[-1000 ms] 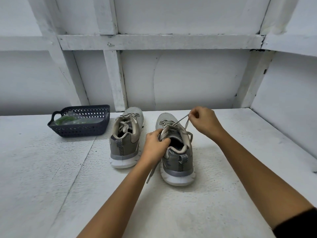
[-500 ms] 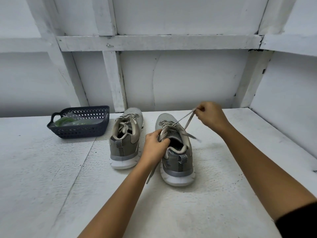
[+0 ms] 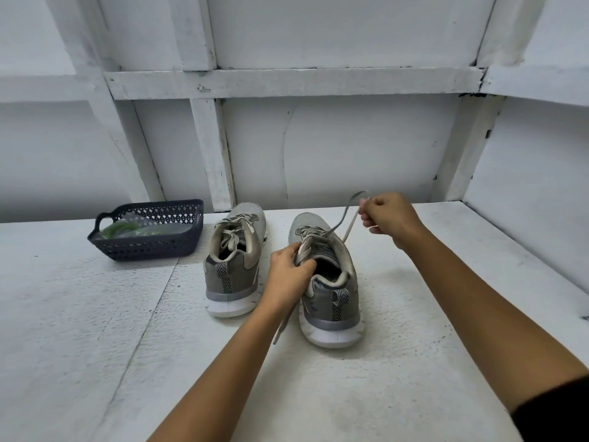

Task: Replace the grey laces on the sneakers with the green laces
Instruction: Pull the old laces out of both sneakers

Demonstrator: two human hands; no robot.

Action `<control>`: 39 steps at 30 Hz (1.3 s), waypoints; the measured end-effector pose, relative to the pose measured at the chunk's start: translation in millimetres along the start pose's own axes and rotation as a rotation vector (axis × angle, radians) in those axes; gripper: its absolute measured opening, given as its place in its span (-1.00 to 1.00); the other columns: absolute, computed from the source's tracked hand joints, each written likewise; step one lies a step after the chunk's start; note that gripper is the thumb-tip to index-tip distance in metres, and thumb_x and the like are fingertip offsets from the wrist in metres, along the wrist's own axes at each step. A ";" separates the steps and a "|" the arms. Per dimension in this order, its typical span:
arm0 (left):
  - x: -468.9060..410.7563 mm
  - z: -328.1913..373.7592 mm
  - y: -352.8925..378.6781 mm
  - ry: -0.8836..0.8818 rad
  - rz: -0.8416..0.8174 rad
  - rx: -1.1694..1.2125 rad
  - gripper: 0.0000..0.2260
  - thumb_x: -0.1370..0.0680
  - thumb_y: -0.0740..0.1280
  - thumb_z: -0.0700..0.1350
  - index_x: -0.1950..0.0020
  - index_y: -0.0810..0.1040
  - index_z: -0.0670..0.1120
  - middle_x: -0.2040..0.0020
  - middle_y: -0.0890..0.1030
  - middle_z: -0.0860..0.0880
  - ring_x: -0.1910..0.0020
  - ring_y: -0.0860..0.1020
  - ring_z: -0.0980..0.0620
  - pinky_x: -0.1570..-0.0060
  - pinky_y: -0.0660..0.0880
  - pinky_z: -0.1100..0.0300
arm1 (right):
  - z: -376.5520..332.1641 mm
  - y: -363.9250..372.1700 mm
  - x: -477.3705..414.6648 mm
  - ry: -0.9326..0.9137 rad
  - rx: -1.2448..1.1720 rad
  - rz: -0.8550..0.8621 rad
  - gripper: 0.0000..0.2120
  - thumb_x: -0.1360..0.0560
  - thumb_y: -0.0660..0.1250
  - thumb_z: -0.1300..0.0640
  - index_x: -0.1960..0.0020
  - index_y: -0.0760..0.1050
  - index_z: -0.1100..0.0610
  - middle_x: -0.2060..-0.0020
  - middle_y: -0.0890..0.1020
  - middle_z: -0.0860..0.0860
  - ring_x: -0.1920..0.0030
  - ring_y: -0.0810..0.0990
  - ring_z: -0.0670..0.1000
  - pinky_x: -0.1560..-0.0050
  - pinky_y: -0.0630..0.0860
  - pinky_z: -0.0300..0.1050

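White surface (image 3: 95, 346), walled behind and at right, open room front and left; grey right sneaker (image 3: 338, 298) and left sneaker (image 3: 231, 282) side by side at centre, long axes toward the back wall, heels nearest; dark basket (image 3: 149, 247) at far left holding green laces (image 3: 119, 229), seemingly bagged; left hand (image 3: 288, 275), grip curled on right sneaker's collar; right hand (image 3: 390, 218), grip pinching grey lace (image 3: 350, 224), raised up-right

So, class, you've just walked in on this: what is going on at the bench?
A person is unlacing a pair of grey sneakers. The left hand grips the right-hand sneaker at its opening, while the right hand pinches its grey lace, drawn up and out to the side. The left-hand sneaker is tied. The green laces lie in the dark basket, untouched.
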State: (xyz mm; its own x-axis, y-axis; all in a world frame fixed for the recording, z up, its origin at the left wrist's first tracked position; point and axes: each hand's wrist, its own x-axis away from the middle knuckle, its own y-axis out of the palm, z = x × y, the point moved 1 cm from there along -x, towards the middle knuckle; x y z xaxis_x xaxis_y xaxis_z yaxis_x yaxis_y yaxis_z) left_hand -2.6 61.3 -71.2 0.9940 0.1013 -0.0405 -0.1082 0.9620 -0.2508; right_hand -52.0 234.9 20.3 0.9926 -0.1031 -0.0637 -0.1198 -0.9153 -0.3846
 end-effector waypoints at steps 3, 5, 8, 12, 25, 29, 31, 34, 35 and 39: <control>2.7 3.7 -0.4 0.003 -0.001 0.002 -0.50 -0.17 0.21 0.12 -0.06 0.58 0.03 -0.14 0.53 -0.18 -0.05 0.57 -0.05 -0.16 0.50 0.04 | 3.9 0.7 4.2 0.031 0.059 -0.047 -0.70 -0.60 0.21 0.05 0.09 0.56 0.26 0.28 0.56 0.08 0.34 0.51 -0.05 0.32 0.48 -0.19; 3.5 5.6 -1.3 0.005 0.006 -0.006 -0.49 -0.18 0.21 0.11 -0.07 0.58 0.01 -0.14 0.52 -0.19 -0.05 0.56 -0.02 -0.14 0.50 0.08 | 6.8 4.2 12.1 0.107 0.139 -0.260 -0.70 -0.58 0.25 0.03 0.08 0.57 0.26 0.30 0.55 0.06 0.32 0.52 -0.04 0.34 0.50 -0.19; 4.2 8.1 -0.9 0.007 0.008 -0.006 -0.50 -0.19 0.21 0.09 -0.07 0.58 -0.03 -0.13 0.52 -0.22 -0.05 0.56 -0.07 -0.06 0.48 0.12 | 8.3 10.5 20.0 0.103 0.137 -0.378 -0.82 -0.53 0.33 0.16 0.20 0.54 0.23 0.35 0.55 0.05 0.35 0.52 -0.06 0.37 0.50 -0.24; 5.5 8.0 -0.8 0.001 0.005 -0.002 -0.50 -0.18 0.22 0.11 -0.06 0.59 0.00 -0.12 0.53 -0.21 -0.05 0.57 -0.08 -0.08 0.51 0.08 | 7.7 14.4 14.7 0.024 0.160 -0.235 -0.76 -0.56 0.25 0.26 0.29 0.47 0.20 0.36 0.53 0.06 0.39 0.50 -0.06 0.42 0.51 -0.26; 12.7 25.6 -10.4 0.197 0.150 -0.185 -0.75 -0.59 0.26 -0.03 -0.13 0.59 -0.15 -0.03 0.61 -0.02 -0.03 0.53 0.08 -0.06 0.42 0.21 | 23.2 28.5 29.1 -0.128 0.289 -0.044 -0.69 -0.55 0.25 -0.04 0.11 0.55 0.21 0.21 0.64 0.11 0.18 0.60 0.06 0.13 0.57 -0.04; 1.5 33.3 -19.5 0.147 0.110 -0.138 -0.88 -0.57 0.28 -0.17 0.02 0.60 -0.15 0.15 0.61 -0.02 0.13 0.55 0.05 0.09 0.47 0.18 | 31.9 40.0 44.6 -0.198 0.263 -0.032 -0.75 -0.51 0.32 -0.05 -0.01 0.54 0.14 0.09 0.62 0.01 0.05 0.57 -0.01 0.04 0.46 -0.17; -5.9 37.8 -23.3 0.081 0.018 -0.089 -0.92 -0.56 0.30 -0.21 0.13 0.55 -0.12 0.26 0.54 0.00 0.25 0.49 0.09 0.18 0.44 0.20 | 33.2 41.6 46.1 -0.212 0.275 -0.009 -0.78 -0.53 0.31 0.02 -0.05 0.54 0.16 0.05 0.63 0.04 0.02 0.57 0.01 0.00 0.47 -0.15; -14.4 43.2 -25.2 0.028 -0.083 -0.135 -0.80 -0.59 0.26 -0.20 0.23 0.43 -0.04 0.31 0.46 0.03 0.33 0.40 0.15 0.34 0.38 0.38 | 31.8 42.8 45.4 -0.240 0.314 -0.007 -0.79 -0.54 0.29 0.07 -0.07 0.53 0.19 0.02 0.63 0.08 0.00 0.57 0.05 0.00 0.46 -0.14; -17.5 44.9 -25.8 0.031 -0.085 -0.174 -0.79 -0.60 0.23 -0.20 0.23 0.40 -0.03 0.30 0.45 0.03 0.34 0.39 0.15 0.41 0.35 0.44 | 31.4 42.9 45.3 -0.244 0.326 -0.011 -0.79 -0.55 0.28 0.07 -0.07 0.53 0.19 0.02 0.63 0.09 0.00 0.57 0.06 0.01 0.46 -0.13; -32.8 56.8 -31.1 0.046 -0.114 -0.209 -0.78 -0.63 0.15 -0.21 0.22 0.38 -0.05 0.28 0.47 0.00 0.29 0.44 0.07 0.33 0.37 0.36 | 32.2 42.0 45.8 -0.244 0.344 -0.019 -0.81 -0.56 0.27 0.08 -0.04 0.52 0.19 0.04 0.63 0.08 0.05 0.55 0.03 0.07 0.44 -0.16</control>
State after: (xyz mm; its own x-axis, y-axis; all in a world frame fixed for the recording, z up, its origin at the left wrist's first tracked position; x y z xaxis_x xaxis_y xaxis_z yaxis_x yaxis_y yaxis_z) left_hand -31.0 42.5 -7.1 0.9988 -0.0215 -0.0436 -0.0005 0.8925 -0.4510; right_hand -12.1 204.2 -28.4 0.9662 0.0455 -0.2537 -0.1415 -0.7287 -0.6700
